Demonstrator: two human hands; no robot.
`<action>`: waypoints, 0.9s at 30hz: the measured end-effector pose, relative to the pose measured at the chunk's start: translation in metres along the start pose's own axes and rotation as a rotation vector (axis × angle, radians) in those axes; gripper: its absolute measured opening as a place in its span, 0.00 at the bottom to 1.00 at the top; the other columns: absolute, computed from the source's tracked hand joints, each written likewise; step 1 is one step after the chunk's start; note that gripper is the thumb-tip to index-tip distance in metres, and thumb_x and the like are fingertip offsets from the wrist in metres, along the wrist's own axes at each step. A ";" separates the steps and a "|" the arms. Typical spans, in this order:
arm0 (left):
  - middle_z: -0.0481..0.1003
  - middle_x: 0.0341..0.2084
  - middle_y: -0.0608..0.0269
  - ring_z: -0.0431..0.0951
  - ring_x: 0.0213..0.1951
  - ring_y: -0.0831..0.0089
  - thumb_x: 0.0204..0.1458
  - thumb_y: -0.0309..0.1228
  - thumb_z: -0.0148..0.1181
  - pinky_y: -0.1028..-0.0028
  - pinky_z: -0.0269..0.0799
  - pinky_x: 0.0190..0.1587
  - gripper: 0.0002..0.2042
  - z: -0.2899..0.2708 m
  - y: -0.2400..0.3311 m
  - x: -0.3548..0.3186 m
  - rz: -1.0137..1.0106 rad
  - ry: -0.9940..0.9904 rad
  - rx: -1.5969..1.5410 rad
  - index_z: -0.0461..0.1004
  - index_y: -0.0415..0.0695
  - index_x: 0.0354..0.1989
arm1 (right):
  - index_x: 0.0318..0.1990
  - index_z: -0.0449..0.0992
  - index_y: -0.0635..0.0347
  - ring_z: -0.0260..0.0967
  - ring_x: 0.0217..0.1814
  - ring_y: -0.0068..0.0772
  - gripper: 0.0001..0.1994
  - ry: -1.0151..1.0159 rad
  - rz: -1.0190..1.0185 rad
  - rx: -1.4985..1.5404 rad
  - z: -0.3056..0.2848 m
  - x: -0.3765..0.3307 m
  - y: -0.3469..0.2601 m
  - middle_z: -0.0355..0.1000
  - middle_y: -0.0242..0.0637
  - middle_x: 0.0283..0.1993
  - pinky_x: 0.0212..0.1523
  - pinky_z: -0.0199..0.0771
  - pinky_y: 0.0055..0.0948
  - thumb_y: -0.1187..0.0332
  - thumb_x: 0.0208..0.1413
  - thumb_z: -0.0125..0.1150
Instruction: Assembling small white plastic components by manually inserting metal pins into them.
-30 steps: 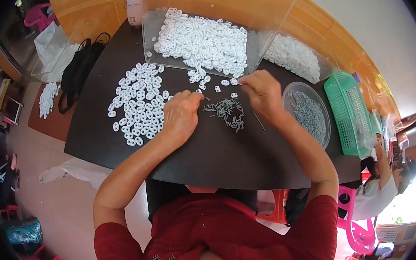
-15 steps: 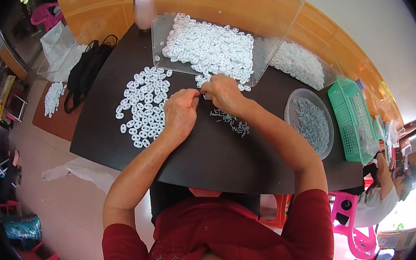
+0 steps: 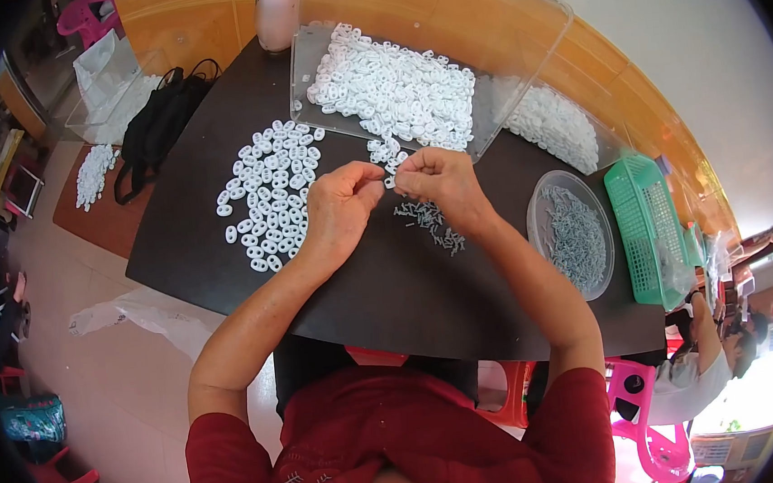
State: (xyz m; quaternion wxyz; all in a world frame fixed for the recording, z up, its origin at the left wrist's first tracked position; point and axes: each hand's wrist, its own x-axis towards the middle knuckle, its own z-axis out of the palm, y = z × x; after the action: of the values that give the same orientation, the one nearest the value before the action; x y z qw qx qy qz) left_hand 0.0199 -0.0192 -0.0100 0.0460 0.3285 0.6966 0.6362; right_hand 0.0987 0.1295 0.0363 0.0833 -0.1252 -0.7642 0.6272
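Note:
Over the middle of the table, my left hand and my right hand face each other, a small gap between their fingertips. Each has thumb and forefinger pinched together; anything tiny in either pinch is hidden. A small white oval two-holed piece shows by the right fingertips, and I cannot tell whether it is held. Several more white pieces spill from the heap in the clear tipped box. Beside my left hand spread many loose white pieces. Below my right hand lie small grey screw-like parts.
At the right stand a round clear tub of grey parts and a green basket. Another clear box of white pieces sits behind. A pink jar stands at the back left, a black bag beyond the table's left edge.
My right hand has drawn slightly back toward me and right, away from the spilled pieces. My left hand has barely moved. The view has shifted a little.

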 end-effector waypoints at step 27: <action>0.71 0.20 0.68 0.67 0.20 0.86 0.52 0.27 0.56 0.86 0.62 0.22 0.05 -0.009 0.024 -0.075 -0.479 -0.077 -0.622 0.72 0.39 0.30 | 0.31 0.77 0.66 0.64 0.28 0.13 0.05 0.356 -0.138 -0.344 -0.030 -0.046 0.033 0.71 0.26 0.25 0.29 0.64 0.16 0.78 0.45 0.60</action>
State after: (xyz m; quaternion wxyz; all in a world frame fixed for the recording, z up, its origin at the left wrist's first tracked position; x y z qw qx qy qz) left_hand 0.0837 -0.0662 -0.0124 0.3165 0.1506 0.5252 0.7755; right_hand 0.1543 0.1494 0.0116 0.2368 -0.1936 -0.8397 0.4487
